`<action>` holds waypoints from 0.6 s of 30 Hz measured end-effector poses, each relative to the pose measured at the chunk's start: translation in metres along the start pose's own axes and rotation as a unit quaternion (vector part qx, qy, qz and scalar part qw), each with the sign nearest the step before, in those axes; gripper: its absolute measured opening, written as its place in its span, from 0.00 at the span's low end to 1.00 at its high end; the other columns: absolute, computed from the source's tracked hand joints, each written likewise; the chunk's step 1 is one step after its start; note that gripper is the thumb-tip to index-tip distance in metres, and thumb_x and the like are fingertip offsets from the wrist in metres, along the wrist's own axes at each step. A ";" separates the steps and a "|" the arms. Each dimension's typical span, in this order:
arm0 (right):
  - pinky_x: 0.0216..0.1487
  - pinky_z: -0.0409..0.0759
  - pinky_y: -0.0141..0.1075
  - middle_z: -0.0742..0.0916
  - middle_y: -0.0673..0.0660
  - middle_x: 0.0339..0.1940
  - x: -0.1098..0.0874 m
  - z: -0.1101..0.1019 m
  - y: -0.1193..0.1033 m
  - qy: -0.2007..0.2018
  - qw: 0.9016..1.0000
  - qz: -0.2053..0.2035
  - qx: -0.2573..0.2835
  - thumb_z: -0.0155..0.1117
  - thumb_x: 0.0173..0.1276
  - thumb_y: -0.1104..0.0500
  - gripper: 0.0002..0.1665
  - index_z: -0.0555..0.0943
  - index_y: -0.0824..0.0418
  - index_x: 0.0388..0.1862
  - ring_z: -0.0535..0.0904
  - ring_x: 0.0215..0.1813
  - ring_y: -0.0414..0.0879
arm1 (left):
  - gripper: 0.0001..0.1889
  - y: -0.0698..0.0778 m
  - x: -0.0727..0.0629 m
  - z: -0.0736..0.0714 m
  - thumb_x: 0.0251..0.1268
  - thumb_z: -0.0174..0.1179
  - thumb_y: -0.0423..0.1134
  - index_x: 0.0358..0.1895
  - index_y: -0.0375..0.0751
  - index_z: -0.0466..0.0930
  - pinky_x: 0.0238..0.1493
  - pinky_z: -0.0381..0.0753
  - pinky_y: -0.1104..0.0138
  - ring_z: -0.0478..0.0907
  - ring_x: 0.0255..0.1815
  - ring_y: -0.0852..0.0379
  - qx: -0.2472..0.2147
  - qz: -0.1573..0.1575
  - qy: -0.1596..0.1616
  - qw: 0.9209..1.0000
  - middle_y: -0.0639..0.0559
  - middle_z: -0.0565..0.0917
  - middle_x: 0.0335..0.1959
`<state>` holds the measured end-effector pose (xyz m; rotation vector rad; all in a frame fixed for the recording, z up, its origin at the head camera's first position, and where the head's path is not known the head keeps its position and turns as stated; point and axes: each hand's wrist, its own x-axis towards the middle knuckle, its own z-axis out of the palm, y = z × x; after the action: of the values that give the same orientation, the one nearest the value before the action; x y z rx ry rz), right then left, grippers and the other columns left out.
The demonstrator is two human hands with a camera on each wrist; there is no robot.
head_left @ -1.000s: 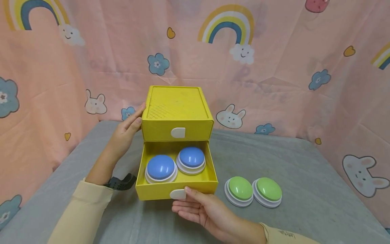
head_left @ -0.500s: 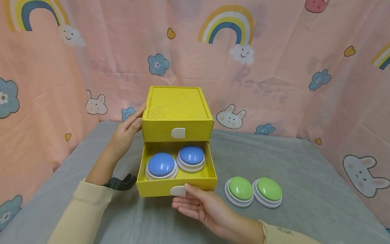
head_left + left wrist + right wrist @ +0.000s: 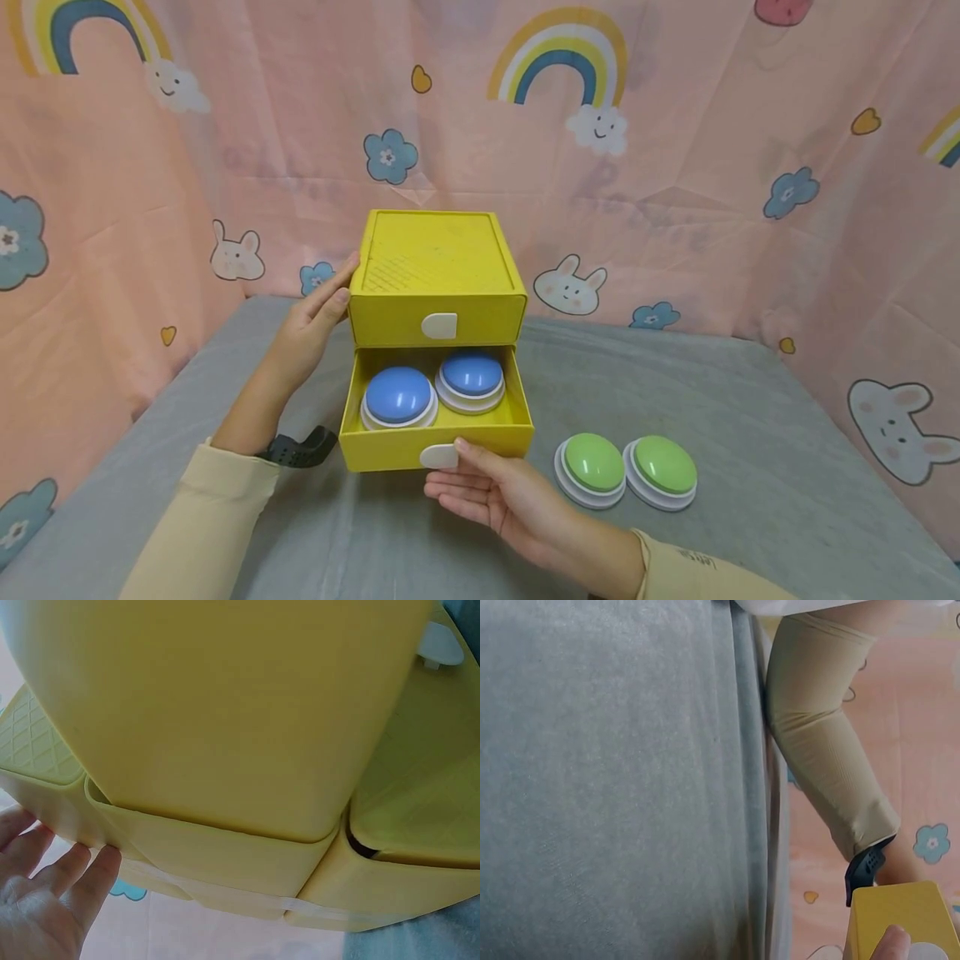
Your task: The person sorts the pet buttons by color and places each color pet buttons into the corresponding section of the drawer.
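A yellow two-drawer box stands on the grey cloth, its upper drawer flush. The lower drawer is pulled partly out, with two blue dome buttons on white bases inside. My left hand lies along the box's left side, fingertips touching it; the left wrist view shows its spread fingers against the yellow side. My right hand presses its thumb on the lower drawer's front, beside the white handle. Its other fingers extend below the drawer, curled round nothing.
Two green dome buttons on white bases sit side by side on the grey cloth, right of the drawer. Behind the box hangs a pink patterned curtain. A black band circles my left wrist.
The lower drawer has slid inward a little, carrying the blue buttons back with it. My right thumb has moved along with the drawer front. The left hand has stayed in place.
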<state>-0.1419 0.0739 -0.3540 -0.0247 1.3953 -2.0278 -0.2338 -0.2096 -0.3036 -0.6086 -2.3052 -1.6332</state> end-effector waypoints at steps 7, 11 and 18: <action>0.57 0.85 0.37 0.91 0.60 0.45 0.002 0.000 -0.001 0.003 1.000 -0.003 -0.004 0.60 0.74 0.47 0.31 0.76 0.73 0.60 0.88 0.48 0.46 | 0.26 0.001 -0.001 0.000 0.83 0.38 0.47 0.79 0.57 0.54 0.77 0.61 0.45 0.48 0.83 0.55 0.006 -0.005 0.000 1.000 0.61 0.50 0.82; 0.58 0.84 0.37 0.91 0.60 0.45 0.006 0.001 -0.003 0.008 1.000 0.000 -0.005 0.60 0.75 0.47 0.33 0.74 0.75 0.62 0.88 0.48 0.45 | 0.26 0.001 -0.001 0.000 0.83 0.38 0.47 0.79 0.57 0.54 0.77 0.61 0.45 0.47 0.83 0.56 0.005 -0.004 0.000 1.000 0.62 0.50 0.82; 0.57 0.84 0.36 0.90 0.60 0.45 0.011 0.000 -0.006 0.009 1.000 -0.005 -0.007 0.59 0.75 0.47 0.34 0.73 0.75 0.63 0.88 0.49 0.45 | 0.26 0.001 -0.001 0.000 0.83 0.38 0.48 0.79 0.56 0.54 0.77 0.63 0.47 0.50 0.82 0.55 0.009 -0.001 0.002 1.000 0.60 0.51 0.82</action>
<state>-0.1533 0.0698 -0.3527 -0.0193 1.4240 -2.0302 -0.2326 -0.2091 -0.3033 -0.5994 -2.3150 -1.6117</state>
